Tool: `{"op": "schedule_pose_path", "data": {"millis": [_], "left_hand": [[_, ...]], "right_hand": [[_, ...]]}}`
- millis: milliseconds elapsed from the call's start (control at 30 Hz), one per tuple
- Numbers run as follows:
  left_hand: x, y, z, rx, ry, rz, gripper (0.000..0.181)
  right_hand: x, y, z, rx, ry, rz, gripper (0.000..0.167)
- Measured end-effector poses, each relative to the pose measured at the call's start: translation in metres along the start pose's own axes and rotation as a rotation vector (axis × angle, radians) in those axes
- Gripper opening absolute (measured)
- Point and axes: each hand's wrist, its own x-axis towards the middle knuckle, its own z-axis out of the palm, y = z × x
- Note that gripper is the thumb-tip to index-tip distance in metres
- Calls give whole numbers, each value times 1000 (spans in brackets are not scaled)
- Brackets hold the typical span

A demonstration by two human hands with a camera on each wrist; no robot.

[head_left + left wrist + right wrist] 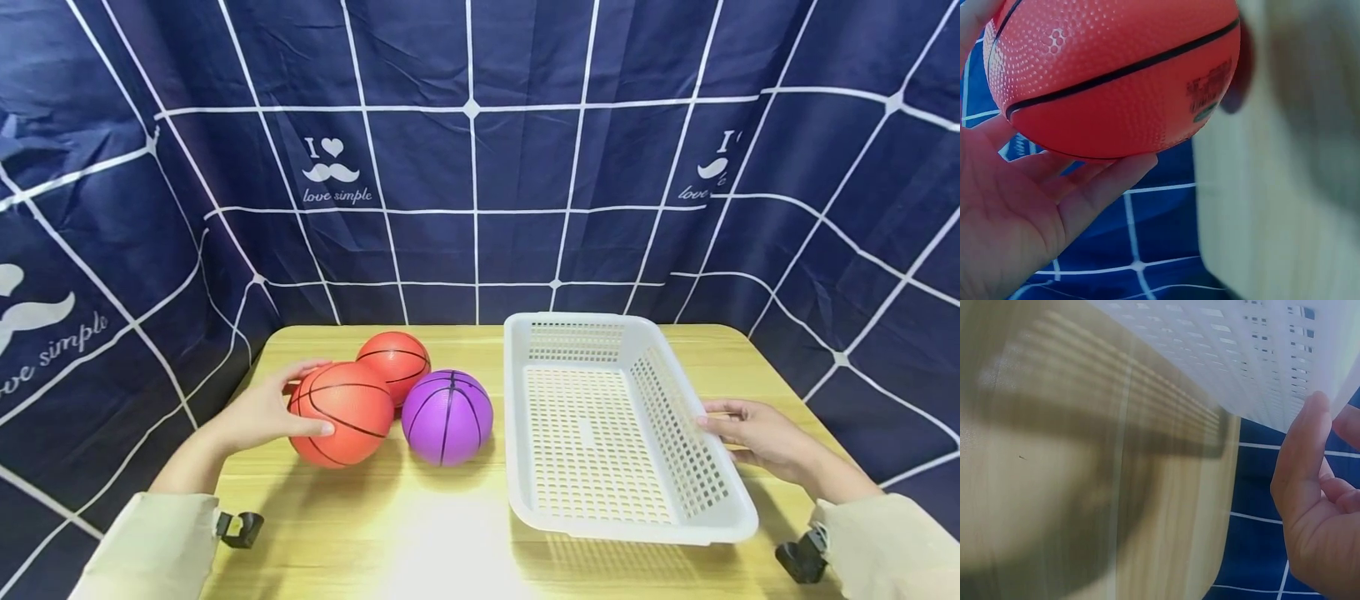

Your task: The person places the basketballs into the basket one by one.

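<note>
My left hand (258, 412) holds an orange-red toy basketball (347, 412) from its left side, thumb at the front and fingers behind. In the left wrist view this basketball (1116, 81) shows black lines and small print; whether it touches the table cannot be told. Just behind it sits a second red basketball (393, 358), partly hidden. To their right rests a purple basketball (447, 418). A white plastic basket (637, 531) with mesh walls stands on the right, and no ball lies in it. My right hand (765, 435) pinches its right rim between thumb and fingers.
Everything is on a light wood table (450, 533) with rounded far corners. Dark blue cloth (525, 167) with white grid lines hangs behind and along both sides. Dark wrist devices (240, 529) sit at both cuffs.
</note>
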Motion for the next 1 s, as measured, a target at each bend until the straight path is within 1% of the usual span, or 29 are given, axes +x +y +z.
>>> {"op": "schedule_pose_path", "data": {"millis": [100, 167, 333, 467, 600, 733, 1000], "left_hand": [[7, 10, -10, 61, 13, 3, 82], [12, 16, -15, 99, 24, 22, 81], [27, 28, -23, 106, 35, 58, 78], [40, 40, -25, 105, 37, 52, 79], [57, 51, -22, 83, 32, 77, 78], [78, 61, -17, 50, 31, 103, 78], [115, 86, 1, 0, 12, 123, 82]], "right_hand": [[0, 0, 0, 6, -2, -5, 53], [-1, 0, 0, 10, -4, -7, 52], [-1, 0, 1, -9, 14, 2, 55], [-1, 0, 3, -26, 32, 13, 57], [-2, -1, 3, -31, 41, 19, 57], [-2, -2, 4, -26, 48, 20, 58], [-4, -6, 7, -11, 56, 21, 58]]}}
